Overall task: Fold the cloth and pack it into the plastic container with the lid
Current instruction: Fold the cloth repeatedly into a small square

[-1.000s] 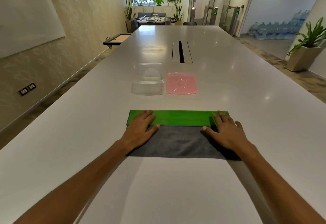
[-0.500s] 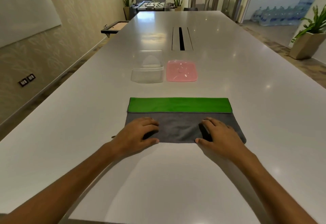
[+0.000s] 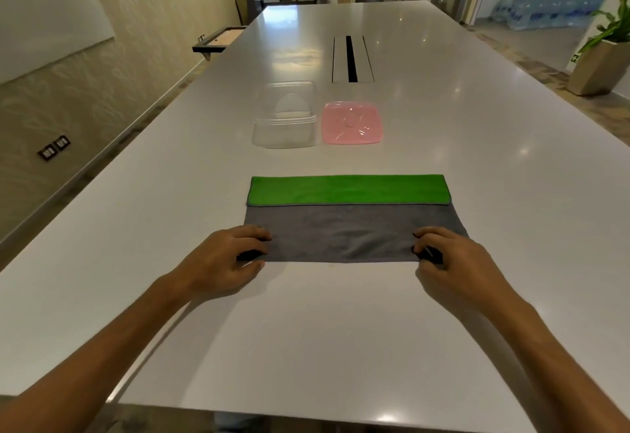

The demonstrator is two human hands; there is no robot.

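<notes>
A cloth (image 3: 344, 228) lies flat on the white table (image 3: 477, 194), grey on its near part with a green band folded over along its far edge. My left hand (image 3: 225, 258) pinches the cloth's near left corner. At the near right corner my right hand (image 3: 450, 258) pinches it in the same way. Beyond the cloth stands a clear plastic container (image 3: 284, 124), uncovered and with nothing inside. Its pink lid (image 3: 351, 124) lies flat just to the right of it.
A cable slot (image 3: 351, 59) is set into the table's middle farther back. The table's left edge runs beside a wall with a small shelf (image 3: 220, 40). A potted plant (image 3: 603, 60) stands on the floor at the right.
Both hands slid back from the green fold to the cloth's near edge, then spread outward to its two near corners and curled onto them.
</notes>
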